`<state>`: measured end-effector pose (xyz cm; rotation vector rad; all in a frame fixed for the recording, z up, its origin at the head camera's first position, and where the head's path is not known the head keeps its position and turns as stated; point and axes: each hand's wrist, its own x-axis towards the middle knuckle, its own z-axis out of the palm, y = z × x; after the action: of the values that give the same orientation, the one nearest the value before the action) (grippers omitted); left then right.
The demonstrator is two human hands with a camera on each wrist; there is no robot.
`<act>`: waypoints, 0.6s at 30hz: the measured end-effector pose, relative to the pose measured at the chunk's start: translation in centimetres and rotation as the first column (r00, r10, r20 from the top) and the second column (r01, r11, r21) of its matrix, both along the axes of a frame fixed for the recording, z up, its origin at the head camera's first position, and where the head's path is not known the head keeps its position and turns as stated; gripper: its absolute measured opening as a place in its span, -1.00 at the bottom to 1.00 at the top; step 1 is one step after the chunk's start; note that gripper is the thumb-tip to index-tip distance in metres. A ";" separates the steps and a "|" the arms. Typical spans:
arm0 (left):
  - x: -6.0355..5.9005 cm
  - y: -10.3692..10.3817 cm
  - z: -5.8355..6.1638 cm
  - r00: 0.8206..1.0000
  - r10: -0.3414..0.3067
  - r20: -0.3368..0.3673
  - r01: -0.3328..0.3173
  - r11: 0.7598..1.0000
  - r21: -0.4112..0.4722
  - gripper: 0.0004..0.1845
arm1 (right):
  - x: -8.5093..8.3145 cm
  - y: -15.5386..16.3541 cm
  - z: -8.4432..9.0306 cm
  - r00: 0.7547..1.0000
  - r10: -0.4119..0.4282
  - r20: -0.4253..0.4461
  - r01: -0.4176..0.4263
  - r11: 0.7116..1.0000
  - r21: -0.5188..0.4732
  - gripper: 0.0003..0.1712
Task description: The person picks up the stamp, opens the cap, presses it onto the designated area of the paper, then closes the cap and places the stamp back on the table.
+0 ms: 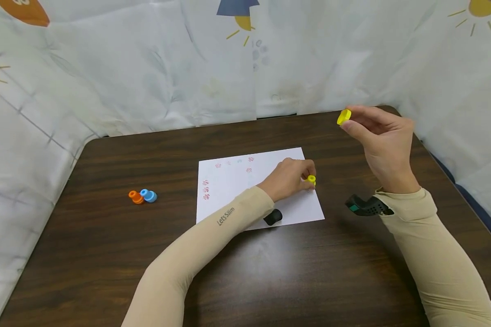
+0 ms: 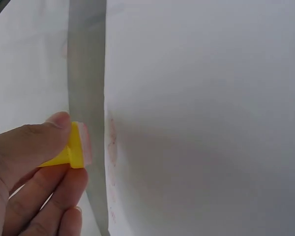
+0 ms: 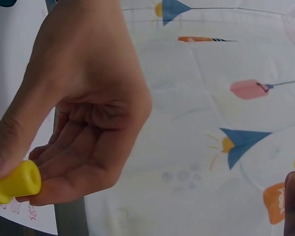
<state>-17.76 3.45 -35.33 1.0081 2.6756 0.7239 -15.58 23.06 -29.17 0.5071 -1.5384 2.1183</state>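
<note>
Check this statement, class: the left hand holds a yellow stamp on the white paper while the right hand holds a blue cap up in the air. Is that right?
Not quite: the cap in the right hand is yellow, not blue, as the head view shows. The rest stands: the left hand holds a yellow stamp on the white paper, and the right hand is raised.

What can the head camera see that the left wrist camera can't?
Only the head view shows the dark table, the orange stamp and blue stamp lying together, and the right hand raised, pinching a yellow cap. Only the left wrist view shows the yellow stamp's pinkish face up close and faint red marks on the paper. Both show the left hand pinching the yellow stamp over the white paper.
</note>
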 end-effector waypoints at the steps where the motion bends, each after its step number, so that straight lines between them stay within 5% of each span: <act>1: -0.1 -0.1 0.0 1.000 0.005 0.005 -0.005 1.000 0.013 -0.75 | 0.0 0.0 0.0 1.000 -0.006 0.002 0.006 1.000 0.008 -0.66; 18: -0.5 -1.6 0.6 0.998 0.059 0.000 -0.059 0.988 0.140 -0.80 | -0.4 0.3 -0.6 0.999 0.018 0.029 -0.020 0.998 0.058 -0.64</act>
<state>-18.22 1.85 -34.72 0.9662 2.6998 0.9340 -15.98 23.36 -29.79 0.5158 -1.6213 2.1086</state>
